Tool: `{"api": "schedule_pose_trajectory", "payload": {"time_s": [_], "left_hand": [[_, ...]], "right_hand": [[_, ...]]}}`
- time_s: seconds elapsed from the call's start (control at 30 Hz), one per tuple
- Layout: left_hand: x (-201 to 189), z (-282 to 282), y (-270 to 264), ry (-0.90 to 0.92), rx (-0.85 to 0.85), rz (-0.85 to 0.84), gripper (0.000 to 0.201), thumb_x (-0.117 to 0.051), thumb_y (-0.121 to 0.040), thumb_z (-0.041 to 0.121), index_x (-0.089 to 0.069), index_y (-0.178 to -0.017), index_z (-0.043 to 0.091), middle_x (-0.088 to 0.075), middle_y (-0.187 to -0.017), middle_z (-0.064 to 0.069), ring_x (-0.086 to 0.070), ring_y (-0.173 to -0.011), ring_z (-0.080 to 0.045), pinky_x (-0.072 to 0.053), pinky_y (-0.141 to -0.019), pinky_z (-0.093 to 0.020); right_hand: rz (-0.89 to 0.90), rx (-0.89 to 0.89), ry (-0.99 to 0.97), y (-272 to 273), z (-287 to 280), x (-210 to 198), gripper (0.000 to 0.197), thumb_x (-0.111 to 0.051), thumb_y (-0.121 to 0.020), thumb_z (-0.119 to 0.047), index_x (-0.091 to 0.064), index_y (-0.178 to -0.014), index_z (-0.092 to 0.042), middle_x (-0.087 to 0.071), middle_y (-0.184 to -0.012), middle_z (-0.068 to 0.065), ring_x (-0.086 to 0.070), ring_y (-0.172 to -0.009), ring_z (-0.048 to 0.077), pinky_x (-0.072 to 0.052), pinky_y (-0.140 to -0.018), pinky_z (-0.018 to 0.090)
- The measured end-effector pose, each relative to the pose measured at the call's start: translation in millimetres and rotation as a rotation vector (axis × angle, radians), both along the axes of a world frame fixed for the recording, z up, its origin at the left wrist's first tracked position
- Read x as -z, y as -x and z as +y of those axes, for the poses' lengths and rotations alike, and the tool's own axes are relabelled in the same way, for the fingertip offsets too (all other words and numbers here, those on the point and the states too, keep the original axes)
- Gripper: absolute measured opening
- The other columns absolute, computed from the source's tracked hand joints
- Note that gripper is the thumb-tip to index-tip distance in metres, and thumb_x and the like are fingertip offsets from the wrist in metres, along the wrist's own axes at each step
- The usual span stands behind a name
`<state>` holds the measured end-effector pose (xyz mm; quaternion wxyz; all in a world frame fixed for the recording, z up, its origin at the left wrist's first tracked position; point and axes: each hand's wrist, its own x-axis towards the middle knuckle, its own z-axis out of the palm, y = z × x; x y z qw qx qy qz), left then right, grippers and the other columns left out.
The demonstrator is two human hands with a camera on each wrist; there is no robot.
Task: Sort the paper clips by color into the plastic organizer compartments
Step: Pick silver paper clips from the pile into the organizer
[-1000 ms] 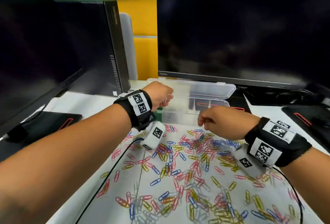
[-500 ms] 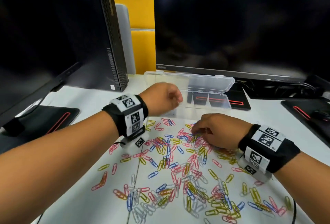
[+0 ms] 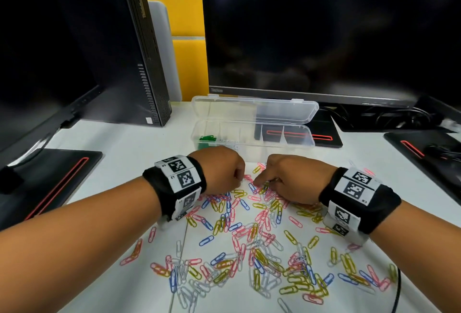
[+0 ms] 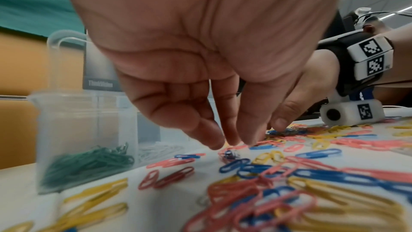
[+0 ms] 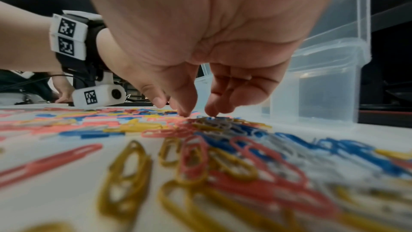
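Observation:
Pink, yellow, blue and white paper clips point(image 3: 252, 233) lie scattered over the white table. The clear organizer point(image 3: 309, 138) stands behind them with its lid point(image 3: 287, 110) open. Green clips point(image 3: 207, 138) fill its leftmost compartment, and white clips point(image 4: 158, 147) lie in the one beside it. My left hand point(image 3: 239, 180) points down at the pile's far edge; its fingertips point(image 4: 231, 141) bunch just above a pink clip point(image 4: 229, 154), with nothing visibly between them. My right hand point(image 3: 259, 181) is close beside it, thumb and finger tips point(image 5: 185, 113) slightly apart, touching the clips.
A big monitor point(image 3: 324, 26) rises right behind the organizer, its black base point(image 3: 329, 135) under the organizer's right end. A second monitor's base point(image 3: 50, 175) lies at left, a black PC tower point(image 3: 139, 58) at back left, another base and cables point(image 3: 424, 148) at right.
My left hand has come back from over the organizer down to the pile's far edge. The right hand has stayed low on the clips and now sits beside the left.

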<state>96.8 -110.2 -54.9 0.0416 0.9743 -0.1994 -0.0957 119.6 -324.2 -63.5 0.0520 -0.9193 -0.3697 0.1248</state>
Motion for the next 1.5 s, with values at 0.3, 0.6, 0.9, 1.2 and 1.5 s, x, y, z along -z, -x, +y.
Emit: {"api": "schedule_pose_trajectory", "payload": {"time_s": [0.3,0.6,0.9,1.2,1.5], "left_hand": [[6.0,-0.7,-6.8,-0.076,-0.108,0.002,0.022,-0.060,-0.092,0.037,-0.073,-0.094,0.020,-0.069,-0.094,0.003,-0.063,-0.086,-0.018,-0.044,-0.067,-0.026],[10.9,0.2,-2.9,-0.059,-0.138,-0.061,0.021,-0.050,-0.093,0.025,-0.067,-0.094,0.012,-0.067,-0.089,-0.004,-0.061,-0.079,-0.021,-0.036,-0.058,-0.026],[7.3,0.9,0.9,0.072,-0.027,-0.028,0.011,-0.061,-0.093,0.033,-0.069,-0.099,0.029,-0.052,-0.092,0.008,-0.052,-0.083,-0.013,-0.041,-0.070,-0.026],[10.6,-2.4,4.9,0.012,0.018,-0.030,0.016,-0.055,-0.091,0.019,-0.071,-0.093,0.020,-0.057,-0.089,0.002,-0.056,-0.076,-0.019,-0.046,-0.064,-0.027],[8.1,-0.3,4.2,0.043,-0.025,-0.013,0.037,-0.066,-0.089,0.044,-0.059,-0.122,0.028,-0.053,-0.110,0.005,-0.055,-0.098,-0.015,-0.042,-0.078,-0.027]], "right_hand": [[-0.018,0.002,-0.004,-3.6,2.1,-0.6,0.019,-0.053,-0.098,-0.044,-0.065,-0.111,-0.037,-0.057,-0.103,-0.011,-0.057,-0.092,0.014,-0.054,-0.085,0.037],[0.034,-0.010,0.020,-2.8,8.9,-0.8,0.031,-0.059,-0.097,-0.043,-0.060,-0.128,-0.044,-0.056,-0.107,-0.010,-0.058,-0.095,0.013,-0.051,-0.086,0.032],[0.017,0.044,-0.112,1.7,13.0,-3.5,0.008,-0.060,-0.093,-0.027,-0.057,-0.088,-0.032,-0.060,-0.089,-0.012,-0.056,-0.080,0.011,-0.050,-0.071,0.028],[-0.072,0.041,-0.032,-4.6,12.1,-0.9,0.020,-0.052,-0.094,-0.024,-0.067,-0.102,-0.035,-0.054,-0.100,-0.007,-0.055,-0.094,0.017,-0.051,-0.084,0.036],[-0.099,0.017,0.040,-4.5,13.8,2.9,0.019,-0.055,-0.095,-0.048,-0.061,-0.093,-0.031,-0.052,-0.093,-0.009,-0.053,-0.081,0.016,-0.051,-0.075,0.035]]}}
